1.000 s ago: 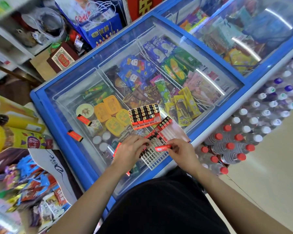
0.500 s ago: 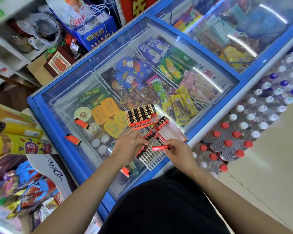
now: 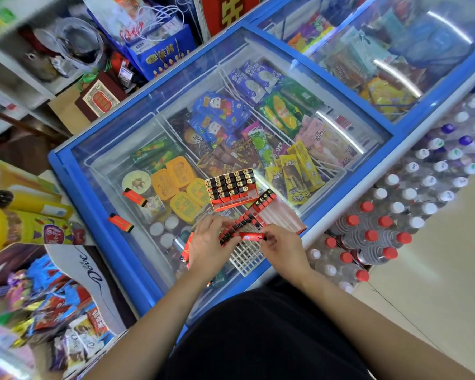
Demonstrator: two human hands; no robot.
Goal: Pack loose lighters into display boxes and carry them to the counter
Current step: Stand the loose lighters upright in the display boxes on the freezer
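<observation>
The right hand point(image 3: 284, 249) has its grip around a red lighter point(image 3: 251, 236); the left hand point(image 3: 210, 246), at 9 o'clock of it, has its grip on a lighter row point(image 3: 237, 227).

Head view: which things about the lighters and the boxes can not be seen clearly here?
- Near display box: partly covered by both hands; its free slots cannot be counted.
- Print on the red lighter in the right hand: too small.
- Red items under the left hand: mostly hidden.
- Far display box: lighter count blurred.
</observation>
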